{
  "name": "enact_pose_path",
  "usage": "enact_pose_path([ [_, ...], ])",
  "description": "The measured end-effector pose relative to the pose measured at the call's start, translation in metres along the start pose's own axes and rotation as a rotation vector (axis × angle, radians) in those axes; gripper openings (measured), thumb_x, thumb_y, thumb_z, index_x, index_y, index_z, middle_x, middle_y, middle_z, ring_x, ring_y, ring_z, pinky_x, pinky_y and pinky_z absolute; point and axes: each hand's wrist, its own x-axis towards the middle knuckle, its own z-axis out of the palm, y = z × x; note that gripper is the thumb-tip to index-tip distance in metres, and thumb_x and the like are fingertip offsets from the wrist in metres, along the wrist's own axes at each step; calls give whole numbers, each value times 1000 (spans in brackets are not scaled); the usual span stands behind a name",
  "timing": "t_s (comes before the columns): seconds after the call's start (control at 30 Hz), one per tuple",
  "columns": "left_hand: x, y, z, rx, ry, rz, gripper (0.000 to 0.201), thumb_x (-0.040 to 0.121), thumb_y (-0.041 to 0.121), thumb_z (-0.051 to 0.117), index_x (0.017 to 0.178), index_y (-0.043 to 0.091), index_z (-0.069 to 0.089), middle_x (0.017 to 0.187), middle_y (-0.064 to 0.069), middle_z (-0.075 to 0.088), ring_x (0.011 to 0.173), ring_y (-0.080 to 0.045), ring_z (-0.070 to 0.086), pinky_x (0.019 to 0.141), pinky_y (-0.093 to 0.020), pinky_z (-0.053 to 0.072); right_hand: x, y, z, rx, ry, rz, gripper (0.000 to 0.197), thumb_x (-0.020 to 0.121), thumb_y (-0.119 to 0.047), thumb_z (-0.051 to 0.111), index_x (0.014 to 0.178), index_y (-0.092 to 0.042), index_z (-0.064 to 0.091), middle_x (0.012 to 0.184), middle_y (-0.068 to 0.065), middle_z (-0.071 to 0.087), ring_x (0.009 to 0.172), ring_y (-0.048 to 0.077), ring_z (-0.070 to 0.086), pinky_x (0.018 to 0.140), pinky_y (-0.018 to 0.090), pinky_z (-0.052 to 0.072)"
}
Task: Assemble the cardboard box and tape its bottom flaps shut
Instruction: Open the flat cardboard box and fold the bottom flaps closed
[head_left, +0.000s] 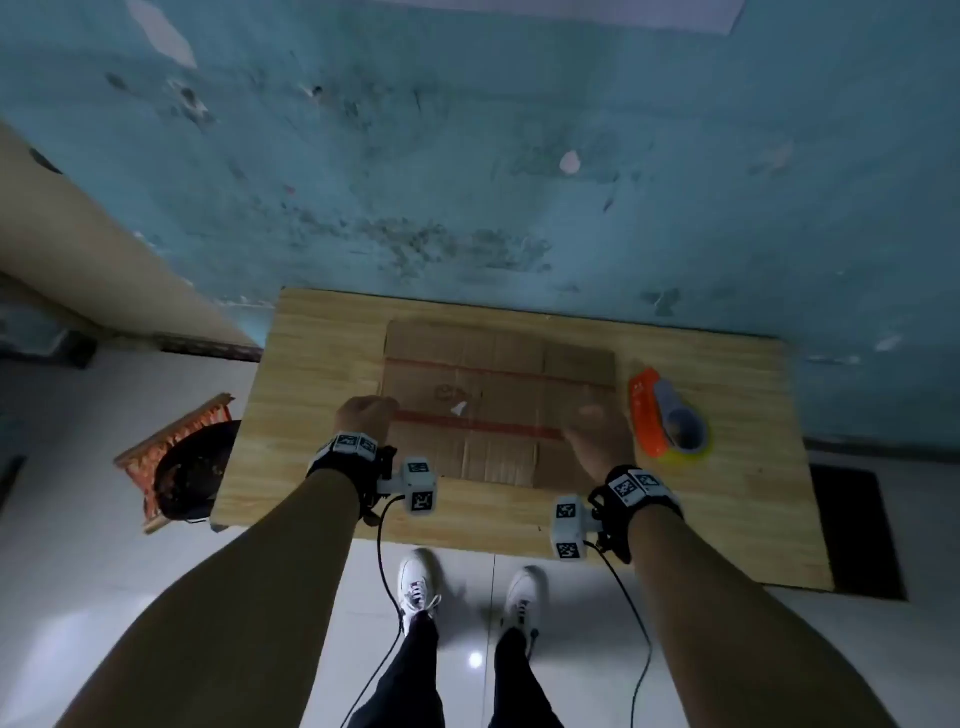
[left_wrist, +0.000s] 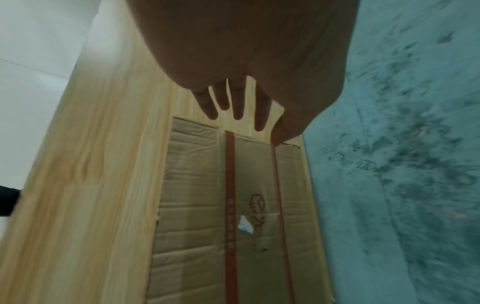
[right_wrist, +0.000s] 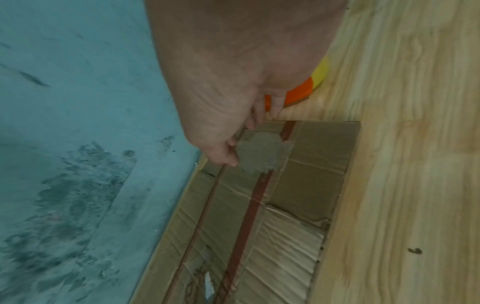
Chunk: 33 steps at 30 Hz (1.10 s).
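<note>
A flattened cardboard box with red stripes lies on the wooden table. My left hand hovers at the box's left end. In the left wrist view its fingers hang straight over the table, just off the end of the box, holding nothing. My right hand is blurred over the box's right end. In the right wrist view it is loosely curled above the box and grips nothing. An orange tape dispenser with a yellow roll stands right of the box.
A stained blue wall runs right behind the table's far edge. On the floor to the left stands an orange woven stool with a dark bowl on it. A dark mat lies on the right. My feet are at the table's near edge.
</note>
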Motion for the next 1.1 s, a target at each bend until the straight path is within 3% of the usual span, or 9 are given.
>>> enact_pose_path([
  [0.17,7,-10,0,60,31,-48,60,92,40,66,146,17,52,137,-16,58,100,-35,57,77,-43,47,1,16,6,-97,42,53,60,90,-39,73,143,-15,62,141,12,64,120,33,67,95,45,59],
  [0.27,16,-17,0,83,14,-97,73,89,47,67,151,20,40,145,-17,52,115,-40,59,79,-46,50,3,26,8,-133,-10,129,78,88,-50,72,156,-20,48,151,15,48,130,38,57,104,52,54],
  [0.37,20,-24,4,44,-12,-137,76,93,31,71,156,11,32,151,-20,47,130,-39,53,99,-45,47,4,33,11,-105,-54,206,91,89,-51,73,164,-20,32,161,16,35,141,39,48,110,50,50],
  [0.43,21,-32,8,91,-21,-141,72,95,25,69,155,7,34,152,-20,46,137,-37,49,97,-37,43,3,37,14,-53,-80,181,86,91,-44,74,164,-19,34,162,16,39,142,38,49,111,45,49],
  [0.53,17,-41,10,68,-33,-171,73,96,22,67,157,7,30,152,-20,45,132,-38,51,87,-33,37,-3,40,17,31,-90,195,81,91,-39,78,159,-13,43,156,13,52,137,35,55,105,41,48],
  [0.63,12,-48,3,103,32,-191,84,89,35,72,159,15,29,150,-20,44,112,-39,57,82,-43,46,-7,42,20,86,-83,230,78,86,-41,79,153,-14,48,149,13,56,122,32,61,91,38,51],
  [0.8,17,-55,-7,81,-20,-161,76,101,32,60,161,6,22,155,-19,41,135,-40,47,88,-40,40,-9,47,22,93,-91,258,78,85,-40,78,154,-18,48,150,11,53,128,32,59,90,35,46],
  [1.0,10,-55,-14,47,11,-119,82,87,53,62,156,16,39,155,-18,44,132,-44,49,101,-51,45,-16,37,24,124,16,274,77,81,-51,77,148,-20,54,146,15,53,128,37,57,96,43,52],
  [1.1,4,-52,-20,21,53,-92,67,85,55,58,141,18,59,137,-15,59,109,-39,61,86,-49,53,-21,25,18,87,99,252,64,86,-56,68,140,-21,62,139,19,56,122,41,59,87,41,51],
])
